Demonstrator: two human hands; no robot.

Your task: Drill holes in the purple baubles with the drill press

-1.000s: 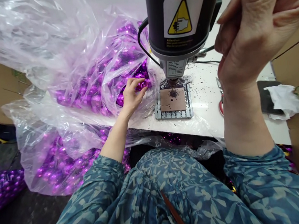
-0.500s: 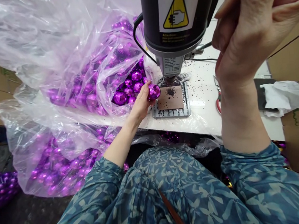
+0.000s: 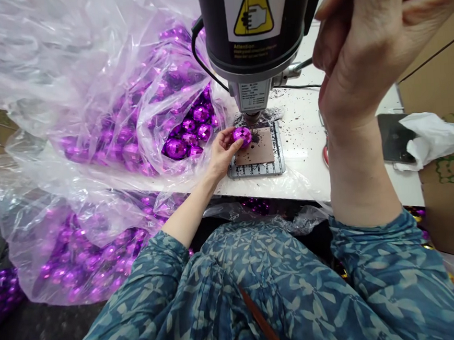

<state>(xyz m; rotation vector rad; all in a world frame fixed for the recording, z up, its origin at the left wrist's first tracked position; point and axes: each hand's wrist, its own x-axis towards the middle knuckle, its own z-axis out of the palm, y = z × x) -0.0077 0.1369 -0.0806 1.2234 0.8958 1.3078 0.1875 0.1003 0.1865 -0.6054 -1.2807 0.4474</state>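
In the head view, my left hand (image 3: 220,154) holds one faceted purple bauble (image 3: 242,136), the fingers drawn in narrow on its left side, with the thumb towards me. It lies just to the right of the fingertips, over the far-left part of the brown plate (image 3: 260,154); I can't tell whether it touches the plate. It looks nearly round, so I make out no sure long axis.

The chuck (image 3: 252,117) is a little beyond the bauble and slightly to its right, under the black machine head (image 3: 257,52). My left hand is much the nearer one. My right hand (image 3: 377,37) is raised at the right of the machine head, fingers curled, where a metal rod (image 3: 304,64) runs towards it; what they close on is hidden, so I can't tell whether they grip anything.

The plate sits on a slotted metal base (image 3: 279,163), whose near edge is close to the tabletop (image 3: 306,171) edge. On the left, clear plastic (image 3: 150,118) and purple baubles (image 3: 176,148) crowd my wrist. The freer room is to the right, across dark shavings (image 3: 292,128), as far as a red-handled tool (image 3: 325,155) beside my right forearm.
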